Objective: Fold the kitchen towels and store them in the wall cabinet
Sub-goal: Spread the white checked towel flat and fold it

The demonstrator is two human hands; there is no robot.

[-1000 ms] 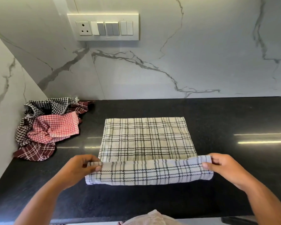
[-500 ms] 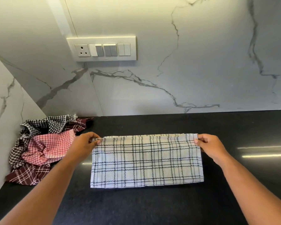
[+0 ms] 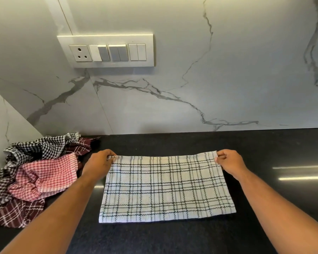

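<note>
One white plaid towel [image 3: 165,187] lies flat mid-countertop [image 3: 264,153]. Your left hand [image 3: 97,166] and right hand [image 3: 230,162] pinch its far corners. Release unevenly and the layers skew. Unfolded pile [image 3: 35,173] waits at left; a dragged sleeve could snag it.

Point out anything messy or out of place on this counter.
Only the pile of towels in the counter's left corner: crumpled, overlapping, still unfolded. The plaid towel lies flat and even, left hand and right hand pinching its far corners.
</note>
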